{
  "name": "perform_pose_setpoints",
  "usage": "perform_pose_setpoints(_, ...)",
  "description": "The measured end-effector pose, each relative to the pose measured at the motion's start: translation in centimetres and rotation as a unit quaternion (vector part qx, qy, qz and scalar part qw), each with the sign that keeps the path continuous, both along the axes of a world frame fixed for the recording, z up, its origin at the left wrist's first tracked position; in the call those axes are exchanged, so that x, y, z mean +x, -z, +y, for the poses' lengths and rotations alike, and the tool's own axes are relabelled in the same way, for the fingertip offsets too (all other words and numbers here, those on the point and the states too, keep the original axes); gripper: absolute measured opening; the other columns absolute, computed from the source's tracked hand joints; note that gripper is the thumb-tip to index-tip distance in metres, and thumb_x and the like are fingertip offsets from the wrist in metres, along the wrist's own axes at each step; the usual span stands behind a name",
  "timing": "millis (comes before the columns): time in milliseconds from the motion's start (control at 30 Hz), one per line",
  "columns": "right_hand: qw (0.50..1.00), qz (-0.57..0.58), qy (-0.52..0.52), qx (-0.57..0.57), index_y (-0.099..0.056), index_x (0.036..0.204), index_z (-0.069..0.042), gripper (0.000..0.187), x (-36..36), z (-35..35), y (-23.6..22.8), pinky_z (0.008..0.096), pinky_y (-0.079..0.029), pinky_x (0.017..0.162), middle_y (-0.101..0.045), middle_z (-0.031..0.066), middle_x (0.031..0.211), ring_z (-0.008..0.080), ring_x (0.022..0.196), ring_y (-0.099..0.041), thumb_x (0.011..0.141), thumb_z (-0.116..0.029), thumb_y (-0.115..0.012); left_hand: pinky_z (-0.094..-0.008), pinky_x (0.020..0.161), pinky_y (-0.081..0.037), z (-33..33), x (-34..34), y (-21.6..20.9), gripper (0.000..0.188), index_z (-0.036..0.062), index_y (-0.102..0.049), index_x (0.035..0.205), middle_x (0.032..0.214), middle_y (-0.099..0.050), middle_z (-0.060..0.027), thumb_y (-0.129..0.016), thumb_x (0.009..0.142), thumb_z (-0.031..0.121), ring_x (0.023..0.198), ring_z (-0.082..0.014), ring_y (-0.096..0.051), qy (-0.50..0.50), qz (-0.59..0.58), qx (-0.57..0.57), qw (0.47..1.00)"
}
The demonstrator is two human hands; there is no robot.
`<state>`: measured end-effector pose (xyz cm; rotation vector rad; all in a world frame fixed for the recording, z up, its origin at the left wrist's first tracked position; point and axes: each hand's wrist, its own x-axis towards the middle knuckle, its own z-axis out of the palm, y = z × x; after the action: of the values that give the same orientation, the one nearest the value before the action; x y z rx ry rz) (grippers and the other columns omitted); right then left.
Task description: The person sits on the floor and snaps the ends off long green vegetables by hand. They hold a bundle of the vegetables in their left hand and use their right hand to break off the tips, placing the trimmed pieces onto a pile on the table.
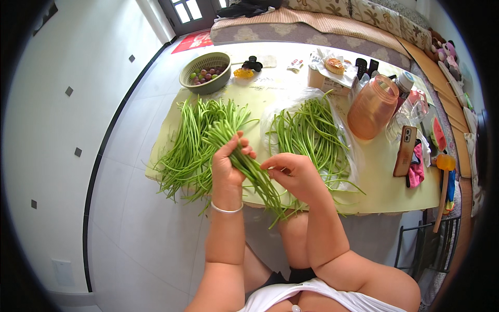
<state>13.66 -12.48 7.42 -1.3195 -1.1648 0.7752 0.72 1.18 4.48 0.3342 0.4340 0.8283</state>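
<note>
My left hand [230, 160] is wrapped round a bunch of long green vegetable stems [255, 174], which slants down to the right past the table's near edge. Beside that bunch, my right hand [293, 174] has thumb and fingers pinched together at its right side; what lies between the fingertips is too small to make out. To the left, a large pile of the same green stems [189, 143] lies loose on the table. Another heap of stems [312, 132] rests on a clear plastic bag [351, 164] to the right.
On the pale yellow table [395, 195], a green basket of grapes [205, 89] stands far left. A black hair clip [252, 64] lies by it. At right are an orange translucent jar [372, 109], a phone [405, 151] and a box [318, 79] with a pastry [334, 65]. A sofa [306, 34] stands behind.
</note>
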Motion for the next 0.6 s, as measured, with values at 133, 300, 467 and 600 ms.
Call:
perform_pose_setpoints(133,0.984,-0.071,0.15,-0.061,-0.064,0.098,0.001,0.015,1.9,0.3,1.7,0.0338,-0.051,0.068,-0.067,0.0155,0.086,0.0294,0.075,-0.065,0.087,-0.007,-0.057,-0.0323,0.063,-0.044,0.6,-3.4,-2.9,0.028,-0.0024,-0.052,0.115,0.076,-0.055,-0.0044,-0.055,0.092,0.013,0.062,-0.0126,-0.049,0.032,-0.087,0.071,0.993)
perform_pose_setpoints(300,0.97,-0.147,0.181,-0.065,-0.065,0.1,0.002,0.017,2.9,1.2,3.9,0.0292,-0.049,0.071,-0.068,0.0119,0.085,0.0178,0.076,-0.063,0.088,-0.007,-0.057,-0.0313,0.064,-0.044,-0.2,-6.1,-5.4,0.028,-0.0048,-0.05,0.118,0.078,-0.054,-0.0055,-0.049,0.095,0.011,0.063,-0.0131,-0.047,0.039,-0.204,0.112,0.972)
perform_pose_setpoints(467,0.98,-0.145,0.065,-0.118,-0.066,0.102,-0.002,0.019,1.7,1.8,4.4,0.0363,-0.049,0.075,-0.067,0.0152,0.091,0.0291,0.083,-0.063,0.087,-0.012,-0.058,-0.0329,0.062,-0.044,-1.2,-6.8,-6.8,0.031,-0.0053,-0.046,0.122,0.078,-0.052,-0.0066,-0.045,0.097,0.012,0.062,-0.014,-0.047,0.05,-0.269,0.098,0.957)
perform_pose_setpoints(600,0.967,-0.193,0.087,-0.142,-0.066,0.107,-0.006,0.024,1.5,1.9,4.1,0.0394,-0.049,0.079,-0.061,0.0147,0.099,0.0322,0.089,-0.061,0.086,-0.017,-0.059,-0.0321,0.062,-0.045,-2.0,-7.2,-7.6,0.032,-0.0069,-0.043,0.124,0.078,-0.052,-0.0059,-0.043,0.098,0.012,0.063,-0.0136,-0.048,0.075,-0.299,0.114,0.945)
